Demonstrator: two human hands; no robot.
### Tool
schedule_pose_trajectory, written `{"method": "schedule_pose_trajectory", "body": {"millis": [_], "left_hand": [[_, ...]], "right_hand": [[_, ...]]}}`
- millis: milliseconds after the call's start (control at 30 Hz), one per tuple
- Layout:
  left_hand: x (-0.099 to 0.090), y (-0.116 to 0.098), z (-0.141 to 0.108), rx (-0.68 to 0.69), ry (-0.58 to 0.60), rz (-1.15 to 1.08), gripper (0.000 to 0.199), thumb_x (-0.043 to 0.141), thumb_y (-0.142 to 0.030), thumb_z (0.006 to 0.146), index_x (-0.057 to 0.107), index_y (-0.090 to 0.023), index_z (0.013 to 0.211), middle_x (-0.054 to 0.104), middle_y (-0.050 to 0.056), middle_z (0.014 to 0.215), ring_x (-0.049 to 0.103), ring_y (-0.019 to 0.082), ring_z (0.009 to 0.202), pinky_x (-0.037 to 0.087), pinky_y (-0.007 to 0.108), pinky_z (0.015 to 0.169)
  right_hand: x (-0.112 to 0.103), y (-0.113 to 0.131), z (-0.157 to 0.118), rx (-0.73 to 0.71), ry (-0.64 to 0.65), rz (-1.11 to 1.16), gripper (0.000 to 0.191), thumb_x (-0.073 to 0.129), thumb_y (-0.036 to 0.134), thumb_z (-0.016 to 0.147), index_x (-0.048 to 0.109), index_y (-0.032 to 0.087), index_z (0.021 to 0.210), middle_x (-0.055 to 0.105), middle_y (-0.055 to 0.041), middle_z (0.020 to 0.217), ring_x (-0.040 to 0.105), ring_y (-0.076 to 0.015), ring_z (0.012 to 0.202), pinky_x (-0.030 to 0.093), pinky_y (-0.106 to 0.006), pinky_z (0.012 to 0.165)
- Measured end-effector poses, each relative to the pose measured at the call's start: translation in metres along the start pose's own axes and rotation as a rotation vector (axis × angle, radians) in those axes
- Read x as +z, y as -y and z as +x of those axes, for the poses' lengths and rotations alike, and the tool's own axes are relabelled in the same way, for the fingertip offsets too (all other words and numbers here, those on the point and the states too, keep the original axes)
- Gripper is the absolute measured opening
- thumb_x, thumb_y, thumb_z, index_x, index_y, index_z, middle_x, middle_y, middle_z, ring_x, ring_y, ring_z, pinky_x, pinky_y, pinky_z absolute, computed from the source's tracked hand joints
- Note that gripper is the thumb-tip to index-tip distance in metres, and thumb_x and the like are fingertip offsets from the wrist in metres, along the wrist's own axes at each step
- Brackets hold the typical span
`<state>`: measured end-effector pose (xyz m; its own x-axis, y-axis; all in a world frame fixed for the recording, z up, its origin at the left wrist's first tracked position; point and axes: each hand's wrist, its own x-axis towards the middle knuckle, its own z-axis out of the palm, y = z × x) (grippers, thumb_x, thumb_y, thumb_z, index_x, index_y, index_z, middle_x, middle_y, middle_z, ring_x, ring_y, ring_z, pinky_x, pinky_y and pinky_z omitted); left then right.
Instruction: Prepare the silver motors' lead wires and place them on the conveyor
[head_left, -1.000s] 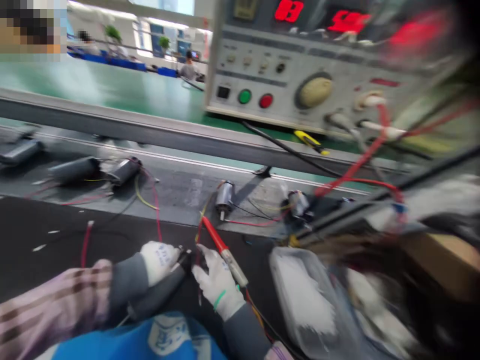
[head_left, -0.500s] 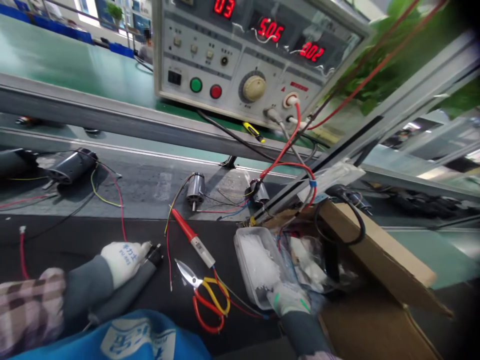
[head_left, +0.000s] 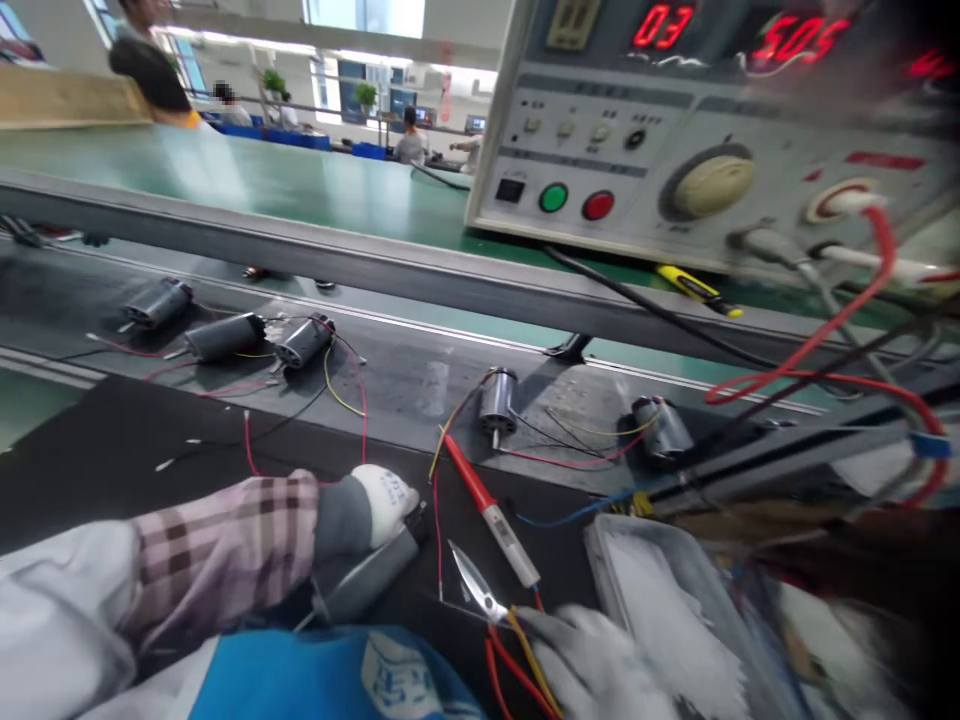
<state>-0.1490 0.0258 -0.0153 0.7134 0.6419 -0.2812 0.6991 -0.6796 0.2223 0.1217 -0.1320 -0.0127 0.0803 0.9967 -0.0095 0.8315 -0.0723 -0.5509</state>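
My left hand (head_left: 386, 505), in a white glove, is closed around the wire end of a dark cylindrical motor (head_left: 367, 575) lying on the black mat. My right hand (head_left: 592, 660), also gloved and blurred by motion, is over the handles of the scissors (head_left: 491, 608). A thin pale strip (head_left: 465, 607) runs from its fingertips across the scissor blades; its kind is hard to make out. A red and white test probe (head_left: 491, 505) lies just beyond the scissors. Right of it sits a clear plastic tray (head_left: 600, 560) with white contents.
Several motors with loose wires stand along the grey rail, among them an upright one (head_left: 497, 405). A tester (head_left: 570, 150) with red digits is on the green shelf (head_left: 300, 180), beside a yellow cutter knife (head_left: 697, 288). Red cables (head_left: 817, 330) hang at the right.
My right hand has left the plastic tray and moved left to the scissors, with a thin strip at its fingertips. The view has swung left. My left hand stays on the motor.
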Motion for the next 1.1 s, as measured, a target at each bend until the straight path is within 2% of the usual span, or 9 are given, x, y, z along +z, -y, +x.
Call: {"method": "schedule_pose_trajectory", "body": {"millis": [67,133,233,300,400,567,700,900,1100], "left_hand": [[-0.001,0.003,0.002,-0.007,0.012,-0.010,0.030,0.043,-0.039,0.074,0.062,-0.018,0.084,0.065,0.009,0.074,0.062,0.023,0.068,0.046,0.029,0.057],[-0.001,0.003,0.001,0.002,0.009,-0.006,0.030,0.041,-0.039,0.075,0.061,-0.018,0.084,0.064,0.009,0.073,0.062,0.024,0.067,0.046,0.030,0.057],[0.004,-0.002,-0.004,-0.007,-0.033,0.015,0.034,0.037,-0.040,0.079,0.059,-0.017,0.088,0.063,0.011,0.075,0.062,0.025,0.069,0.047,0.033,0.060],[0.008,-0.008,-0.007,-0.073,-0.058,0.039,0.034,0.034,-0.036,0.081,0.057,-0.015,0.093,0.062,0.012,0.079,0.062,0.025,0.070,0.047,0.034,0.062],[0.015,-0.013,-0.009,-0.175,-0.067,0.017,0.030,0.034,-0.030,0.082,0.055,-0.016,0.100,0.061,0.013,0.088,0.060,0.025,0.076,0.047,0.036,0.065],[0.027,-0.011,-0.002,-0.164,-0.289,-0.371,0.034,0.040,-0.016,0.077,0.055,-0.020,0.107,0.062,0.005,0.103,0.056,0.017,0.095,0.043,0.027,0.085],[0.028,-0.010,0.004,-0.171,-0.362,-0.563,0.030,0.042,-0.016,0.075,0.060,-0.019,0.099,0.065,0.001,0.095,0.058,0.013,0.088,0.044,0.022,0.081],[0.022,-0.010,0.004,-0.198,-0.349,-0.311,0.025,0.042,-0.021,0.077,0.063,-0.021,0.091,0.061,0.005,0.086,0.055,0.018,0.083,0.043,0.028,0.077],[0.011,-0.011,-0.001,-0.171,-0.270,-0.149,0.026,0.040,-0.024,0.079,0.063,-0.024,0.092,0.058,0.006,0.083,0.053,0.021,0.082,0.043,0.032,0.072]], "right_hand": [[0.044,0.049,0.029,-0.136,0.133,-0.163,0.023,0.048,0.039,0.074,0.068,0.033,0.085,0.066,-0.0057,0.076,0.059,-0.0232,0.076,0.041,-0.037,0.071],[0.076,0.088,0.053,-0.155,0.112,-0.283,0.025,0.045,0.035,0.078,0.068,0.026,0.082,0.065,-0.0089,0.075,0.057,-0.0251,0.076,0.039,-0.038,0.069],[0.100,0.111,0.074,-0.113,0.072,-0.314,0.026,0.044,0.031,0.078,0.067,0.021,0.071,0.063,-0.0106,0.071,0.057,-0.0244,0.070,0.037,-0.035,0.063],[0.105,0.110,0.078,-0.065,0.063,-0.215,0.024,0.045,0.029,0.077,0.066,0.021,0.071,0.064,-0.0104,0.072,0.057,-0.0233,0.069,0.037,-0.033,0.062],[0.110,0.099,0.079,0.048,0.041,0.158,0.021,0.048,0.030,0.076,0.067,0.021,0.079,0.066,-0.0076,0.080,0.059,-0.0216,0.076,0.041,-0.031,0.068],[0.118,0.091,0.084,0.372,0.061,0.873,0.031,0.058,0.042,0.069,0.066,0.014,0.078,0.068,-0.0052,0.073,0.061,-0.0213,0.073,0.047,-0.029,0.066],[0.123,0.089,0.084,0.555,0.042,1.198,0.037,0.064,0.044,0.064,0.066,0.012,0.082,0.068,-0.0047,0.068,0.061,-0.0206,0.067,0.048,-0.028,0.058],[0.124,0.081,0.074,0.430,0.018,1.146,0.037,0.065,0.041,0.066,0.067,0.013,0.090,0.070,-0.0085,0.084,0.060,-0.0260,0.091,0.046,-0.037,0.083],[0.127,0.075,0.071,0.388,0.016,1.059,0.036,0.062,0.042,0.069,0.067,0.015,0.092,0.069,-0.0095,0.092,0.060,-0.0260,0.092,0.046,-0.039,0.084]]}}
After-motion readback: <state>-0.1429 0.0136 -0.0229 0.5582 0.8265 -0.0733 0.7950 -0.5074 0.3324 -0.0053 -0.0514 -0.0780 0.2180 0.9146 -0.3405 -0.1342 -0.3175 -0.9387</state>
